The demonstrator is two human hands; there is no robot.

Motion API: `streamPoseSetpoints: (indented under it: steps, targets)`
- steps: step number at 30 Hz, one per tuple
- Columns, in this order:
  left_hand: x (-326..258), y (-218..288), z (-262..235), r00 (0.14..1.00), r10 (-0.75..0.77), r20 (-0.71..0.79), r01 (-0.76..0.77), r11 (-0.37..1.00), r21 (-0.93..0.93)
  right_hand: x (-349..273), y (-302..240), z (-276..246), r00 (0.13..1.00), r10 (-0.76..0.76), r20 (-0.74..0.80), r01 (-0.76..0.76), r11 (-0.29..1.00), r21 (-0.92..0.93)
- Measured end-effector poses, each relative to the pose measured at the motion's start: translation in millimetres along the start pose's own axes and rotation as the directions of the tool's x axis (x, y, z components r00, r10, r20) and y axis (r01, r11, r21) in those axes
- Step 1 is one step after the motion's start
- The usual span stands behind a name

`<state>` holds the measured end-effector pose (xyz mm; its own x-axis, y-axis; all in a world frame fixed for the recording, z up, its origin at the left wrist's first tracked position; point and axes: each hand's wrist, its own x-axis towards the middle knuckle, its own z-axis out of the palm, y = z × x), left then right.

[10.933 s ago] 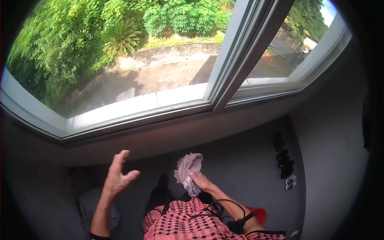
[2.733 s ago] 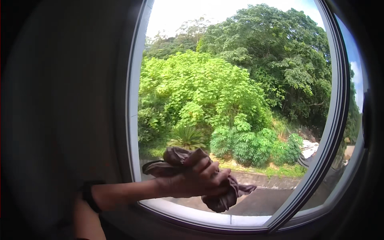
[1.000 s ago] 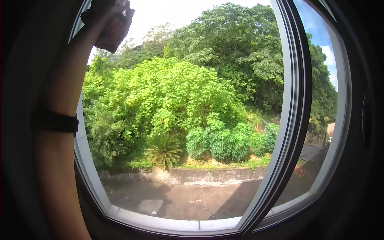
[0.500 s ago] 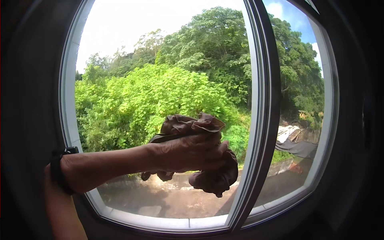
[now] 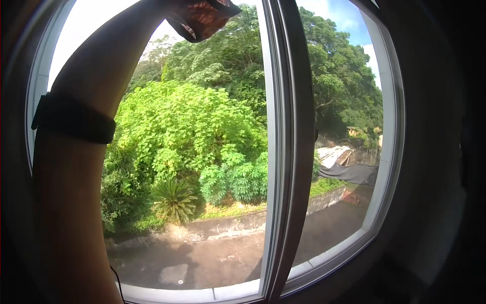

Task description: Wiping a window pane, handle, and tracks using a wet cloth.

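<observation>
My left arm (image 5: pixel 76 197) rises along the left side and bends over to the right at the top. Around it sits a wide black strap (image 5: pixel 76 120). Of my left hand (image 5: pixel 171 6), only a part shows at the upper edge; the fingers are cut off or hidden. It holds a crumpled brown cloth (image 5: pixel 205 21) up against the upper part of the left window pane (image 5: pixel 197 121). Whether the whole cloth touches the glass I cannot tell. My right hand is out of sight.
A dark upright bar (image 5: pixel 291 152) divides the left pane from a narrower right one, with a pale frame (image 5: pixel 392 126) around them. The wall (image 5: pixel 440 167) beside it is dark. A thin black cable (image 5: pixel 117 283) hangs near my arm. Outside are trees, a low wall and pavement.
My left hand has gone from the lower middle of the pane up to its top, carrying the cloth. The window has shifted left in view.
</observation>
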<state>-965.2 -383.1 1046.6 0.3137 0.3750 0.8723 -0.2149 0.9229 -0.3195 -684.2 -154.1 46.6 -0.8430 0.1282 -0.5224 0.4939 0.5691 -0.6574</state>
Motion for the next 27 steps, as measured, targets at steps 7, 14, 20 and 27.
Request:
streamPoseSetpoints:
  steps: [7, 14, 20, 27]
  targets:
    - [-33.5, 46.1, -28.1, 0.982, -0.130, -0.139, 0.080, 0.945, -0.318, -16.5, 11.5, 0.5, 0.999, 0.035, -0.007, -0.035, 0.998, 0.044]
    - [-114.2, 91.8, -79.9, 0.971, -0.016, -0.237, -0.099, 0.880, -0.464, -19.3, 15.8, 16.9, 1.000, 0.019, 0.013, -0.020, 0.999, 0.033]
    - [-240.1, 121.7, -144.1, 0.917, 0.302, -0.261, -0.398, 0.728, -0.558, -31.9, 19.0, 29.7, 0.999, -0.049, -0.018, 0.050, 0.997, 0.053]
    - [-452.3, 53.5, -177.5, 0.509, 0.758, -0.407, -0.673, 0.055, -0.738, -8.8, 6.7, 46.3, 0.999, 0.006, 0.043, -0.005, 1.000, -0.017]
